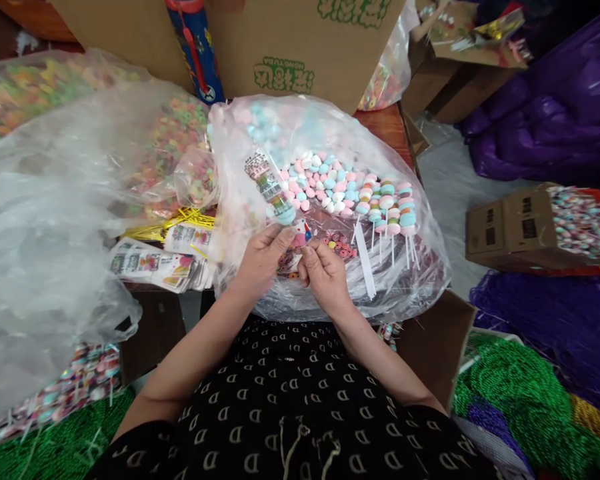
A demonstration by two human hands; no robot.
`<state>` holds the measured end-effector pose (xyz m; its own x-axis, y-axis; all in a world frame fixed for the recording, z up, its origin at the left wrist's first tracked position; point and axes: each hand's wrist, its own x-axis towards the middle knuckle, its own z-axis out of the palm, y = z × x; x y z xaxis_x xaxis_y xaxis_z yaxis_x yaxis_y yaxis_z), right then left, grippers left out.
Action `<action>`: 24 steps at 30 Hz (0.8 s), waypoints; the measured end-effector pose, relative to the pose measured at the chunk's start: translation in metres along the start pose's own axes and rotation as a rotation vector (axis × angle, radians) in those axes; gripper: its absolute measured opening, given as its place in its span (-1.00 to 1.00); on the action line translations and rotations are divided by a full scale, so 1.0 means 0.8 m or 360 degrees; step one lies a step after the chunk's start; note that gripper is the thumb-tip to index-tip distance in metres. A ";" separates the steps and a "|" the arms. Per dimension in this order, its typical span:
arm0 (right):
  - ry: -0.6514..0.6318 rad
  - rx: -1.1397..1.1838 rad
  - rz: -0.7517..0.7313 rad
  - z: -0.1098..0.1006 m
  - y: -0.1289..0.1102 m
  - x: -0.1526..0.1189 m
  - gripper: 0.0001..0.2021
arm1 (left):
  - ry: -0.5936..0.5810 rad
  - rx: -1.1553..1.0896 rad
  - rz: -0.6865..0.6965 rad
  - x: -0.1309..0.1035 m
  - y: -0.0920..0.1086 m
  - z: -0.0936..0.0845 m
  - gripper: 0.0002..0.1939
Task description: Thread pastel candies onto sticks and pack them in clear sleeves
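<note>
A candy skewer in a printed clear wrapper [265,177] points up and away from me over the plastic sheet. My left hand [265,260] is closed round its near end, thumb on top. Close beside it, my right hand [325,270] pinches at the wrapper's colourful lower end; whatever lies between the fingertips is too small to make out. Just beyond my hands lie loose pink, blue and white candies [325,180] and red gummy rings [337,247]. Several unwrapped candy skewers [387,207] rest to the right, near a white strip [365,260].
Gold twist ties [180,223] and a stack of printed bags [153,263] lie left. Large bags of gummy rings [175,133] fill the far left. A carton [300,40] and a blue bottle [195,50] stand behind. Boxed candies [580,220] and green strands [525,393] are at right.
</note>
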<state>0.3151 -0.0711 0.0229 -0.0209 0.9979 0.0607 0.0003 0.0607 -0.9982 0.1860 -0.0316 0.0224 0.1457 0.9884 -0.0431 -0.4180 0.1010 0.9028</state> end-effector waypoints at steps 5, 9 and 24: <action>-0.0065 -0.0243 -0.0085 -0.003 0.006 0.000 -0.71 | 0.0132 0.0774 0.0261 -0.008 0.006 -0.014 -0.60; 0.0171 -0.0794 -0.0398 -0.008 0.015 -0.002 -0.80 | 0.0137 0.1361 0.0527 -0.008 0.007 -0.019 -0.59; 0.0155 -0.0852 -0.0566 -0.008 0.025 0.003 -0.68 | 0.0073 0.0591 0.0074 -0.015 -0.003 -0.018 -0.57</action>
<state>0.3217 -0.0674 0.0033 -0.0210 0.9107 0.4125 0.5086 0.3649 -0.7799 0.1722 -0.0423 0.0142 0.0903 0.9959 -0.0098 -0.0686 0.0161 0.9975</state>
